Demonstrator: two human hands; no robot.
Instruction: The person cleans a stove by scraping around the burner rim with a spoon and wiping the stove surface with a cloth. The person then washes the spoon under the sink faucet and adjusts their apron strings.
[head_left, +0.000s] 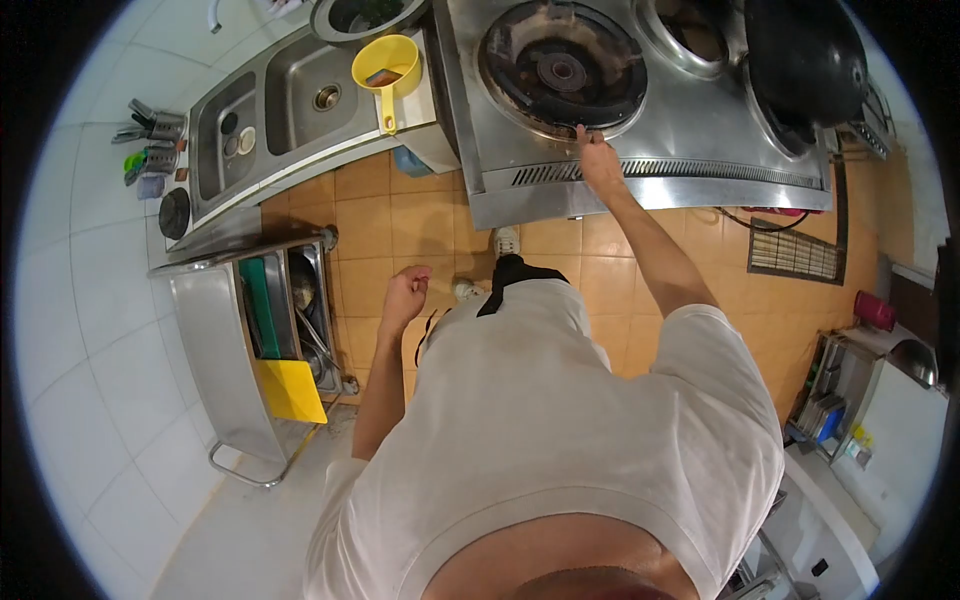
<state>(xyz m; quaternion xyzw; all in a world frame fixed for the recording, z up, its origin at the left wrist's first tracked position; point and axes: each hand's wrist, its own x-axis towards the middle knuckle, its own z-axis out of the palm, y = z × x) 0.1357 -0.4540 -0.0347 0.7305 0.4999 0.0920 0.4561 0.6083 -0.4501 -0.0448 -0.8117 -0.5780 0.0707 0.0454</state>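
Note:
My right hand (pixel 600 163) reaches to the front edge of the large black wok burner (pixel 562 72) on the steel stove. Its fingers are pinched together at the burner's rim; a small dark bit shows at the fingertips, too small to name. My left hand (pixel 407 293) hangs over the tiled floor at my side, its fingers loosely curled in with nothing visible in them. A black wok (pixel 806 60) stands tilted at the right of the stove, beside a second burner opening (pixel 690 32).
Left of the stove, a yellow dipper (pixel 386 66) rests on the counter by the double sink (pixel 320 92). A steel trolley (pixel 215 350) with green and yellow boards stands at my left. A shelf (pixel 830 385) is at the right, and a slatted grate (pixel 795 250) lies on the floor.

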